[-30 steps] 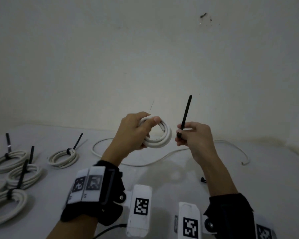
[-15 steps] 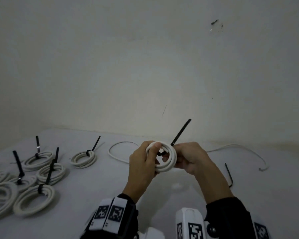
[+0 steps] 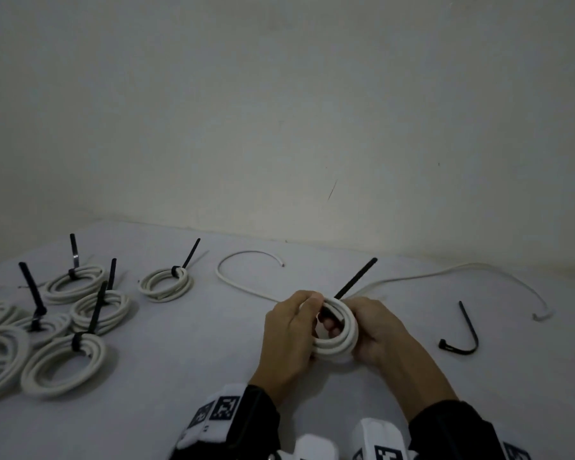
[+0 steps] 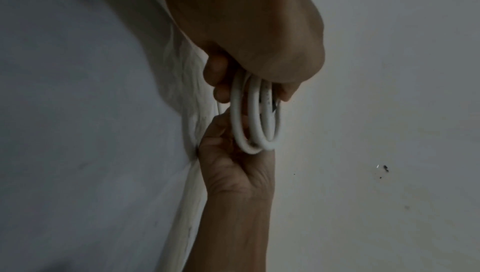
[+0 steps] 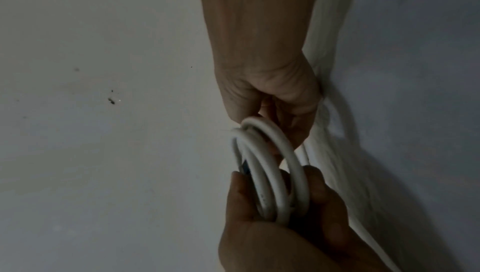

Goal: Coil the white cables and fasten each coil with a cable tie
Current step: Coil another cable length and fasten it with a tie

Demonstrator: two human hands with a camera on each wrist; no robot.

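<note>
Gripping the white coil (image 3: 337,330) at lower centre of the head view, our left hand (image 3: 291,330) curls round its left side while our right hand (image 3: 375,330) clasps its right side; a black cable tie (image 3: 356,278) pokes up behind it, above the surface (image 3: 186,353).

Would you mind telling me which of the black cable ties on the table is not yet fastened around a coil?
The loose cable tie right of the hands: it lies bent like a hook on the bare table, touching no cable.
</note>
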